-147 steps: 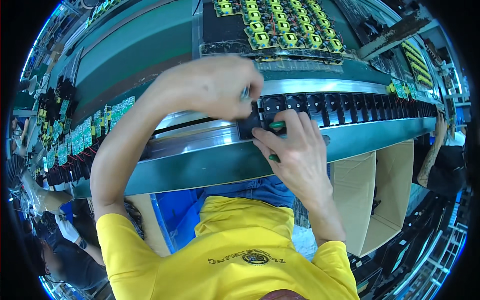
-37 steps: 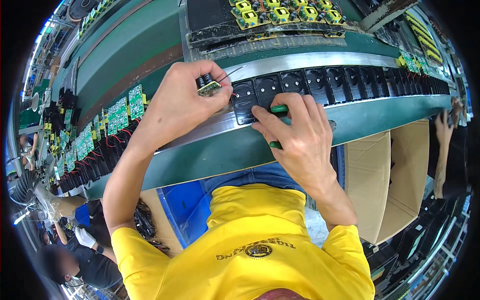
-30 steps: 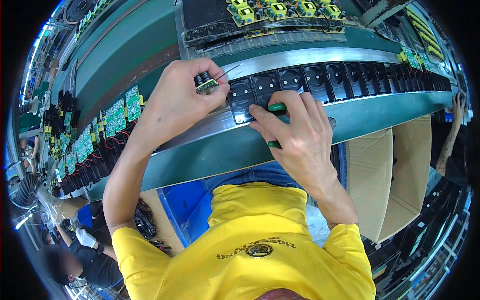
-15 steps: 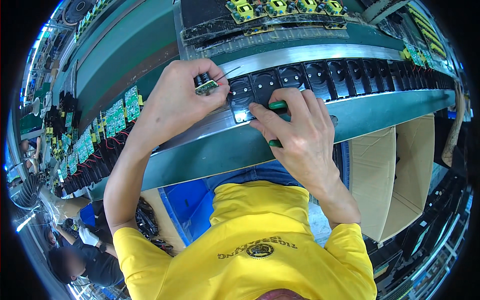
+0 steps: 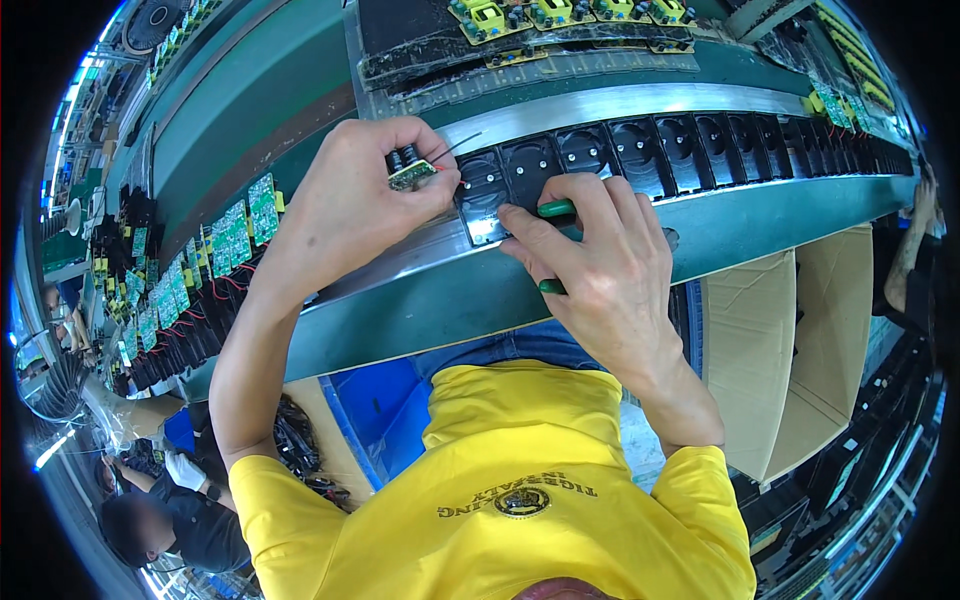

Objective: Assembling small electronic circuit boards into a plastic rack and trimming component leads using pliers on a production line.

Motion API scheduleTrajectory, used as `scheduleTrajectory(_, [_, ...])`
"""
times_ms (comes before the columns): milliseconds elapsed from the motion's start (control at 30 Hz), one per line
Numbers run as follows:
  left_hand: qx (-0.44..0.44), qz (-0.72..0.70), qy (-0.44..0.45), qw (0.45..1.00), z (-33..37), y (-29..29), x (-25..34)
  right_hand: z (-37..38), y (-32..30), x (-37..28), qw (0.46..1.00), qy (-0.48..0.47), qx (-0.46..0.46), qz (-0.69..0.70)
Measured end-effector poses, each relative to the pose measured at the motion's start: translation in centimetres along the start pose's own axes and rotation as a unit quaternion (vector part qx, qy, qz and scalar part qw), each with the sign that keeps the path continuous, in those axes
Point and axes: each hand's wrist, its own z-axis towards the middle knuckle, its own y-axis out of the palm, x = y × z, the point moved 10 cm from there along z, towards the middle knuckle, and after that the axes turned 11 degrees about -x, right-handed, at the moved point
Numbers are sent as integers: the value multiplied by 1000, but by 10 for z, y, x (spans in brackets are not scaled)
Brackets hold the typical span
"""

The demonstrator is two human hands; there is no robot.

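Note:
Between the thumb and fingers of my left hand (image 5: 375,190) is a small circuit board (image 5: 412,177) with dark cylindrical components. Thin leads stick out of it, and a red wire shows near my fingertips. My right hand (image 5: 610,255) is closed around green-handled pliers (image 5: 556,209); both grips show, but the jaws are hidden. Its index fingertip touches the lower part of a black plastic housing (image 5: 485,212) at the left end of a row of housings. The circuit board is just above and left of that housing.
More black housings (image 5: 635,150) run right along a metal rail on the green bench (image 5: 420,335). Green boards with red wires (image 5: 230,235) line the left. Yellow-transformer boards (image 5: 555,12) stand at the back. A cardboard box (image 5: 750,350) is at right; another person (image 5: 185,515) works lower left.
My hands stay almost in place, with the circuit board and pliers held as before. At the far right, another person's arm has shifted.

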Motion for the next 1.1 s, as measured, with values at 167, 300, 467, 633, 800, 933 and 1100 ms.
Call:
scheduleTrajectory(167, [-12,0,-18,1000,1,2,1,-1,1,0,1000,0,-1,-7])
scheduleTrajectory(300, [-15,-4,-27,1000,1,3,-1,-1,1,1,1000,0,-2,-9])
scheduleTrajectory(467, [-6,4,-10,1000,0,-1,-2,0,1,0,1000,1,-2,-7])
scheduleTrajectory(633, [-2,8,2,1000,-2,-3,2,0,1,1,1000,5,-3,-4])
scheduleTrajectory(800, [-9,6,-9,1000,-1,0,1,-1,2,1,1000,3,-2,-7])
scheduleTrajectory(933, [-7,14,-7,1000,0,0,0,-1,2,1,1000,1,1,-9])
scheduleTrajectory(1100, [-1,8,4,1000,-1,-2,2,0,1,1,1000,3,-2,-6])
